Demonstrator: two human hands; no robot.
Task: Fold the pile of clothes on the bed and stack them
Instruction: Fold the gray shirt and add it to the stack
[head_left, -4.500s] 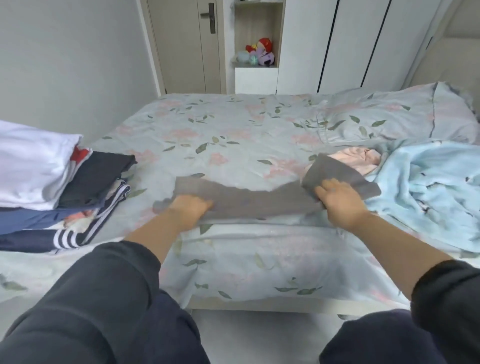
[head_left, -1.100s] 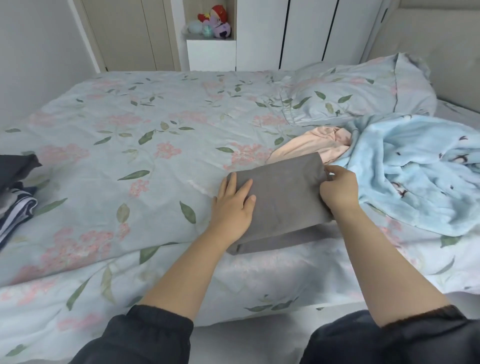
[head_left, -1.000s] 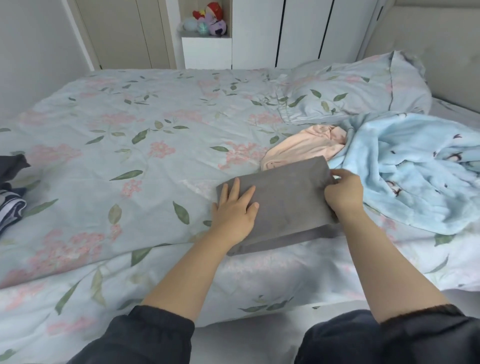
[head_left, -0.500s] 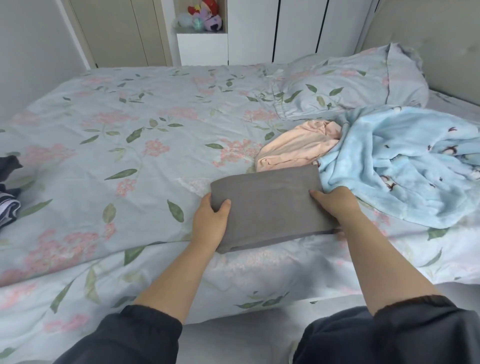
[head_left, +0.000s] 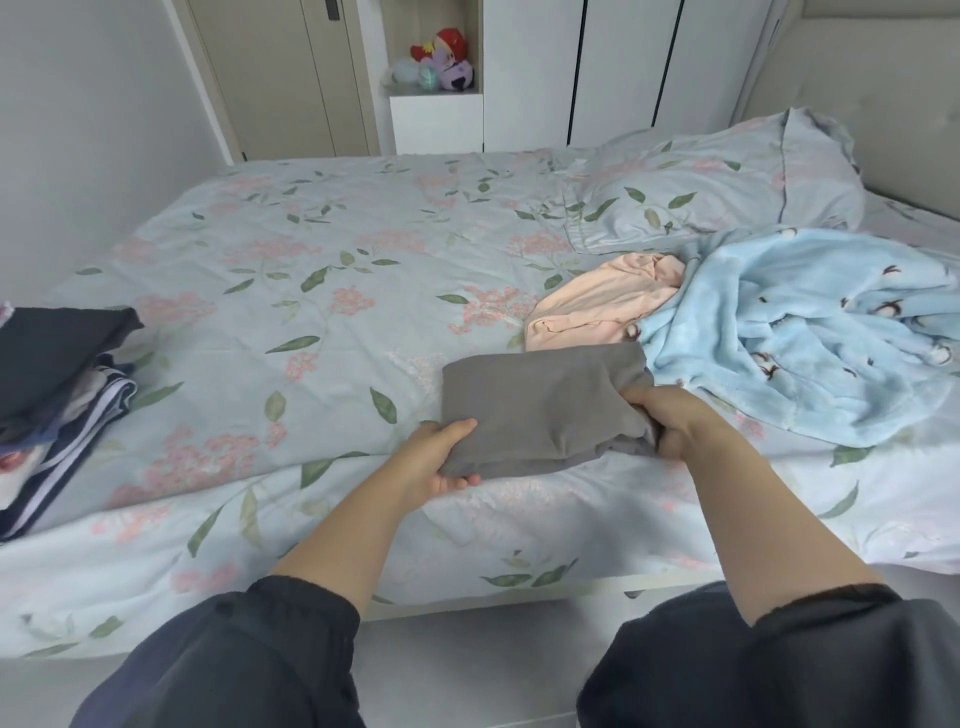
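A folded grey garment (head_left: 540, 405) is held just above the near edge of the bed (head_left: 322, 291). My left hand (head_left: 436, 462) grips its near left corner, thumb on top and fingers underneath. My right hand (head_left: 670, 421) grips its right edge, bunching the cloth there. Behind it lie a crumpled peach garment (head_left: 602, 306) and a fluffy light blue garment (head_left: 800, 332), both unfolded. A stack of folded clothes (head_left: 57, 384), dark on top with striped pieces below, sits at the bed's left edge.
A floral pillow (head_left: 727, 176) lies at the head of the bed on the right, against a padded headboard (head_left: 883, 104). Wardrobe doors and a shelf with soft toys (head_left: 441, 62) stand beyond the bed. Grey floor shows below my sleeves.
The long grey garment was folded into a compact rectangle. In the last half second both hands took hold of its sides and raised it off the bedspread; the stack has come back into view.
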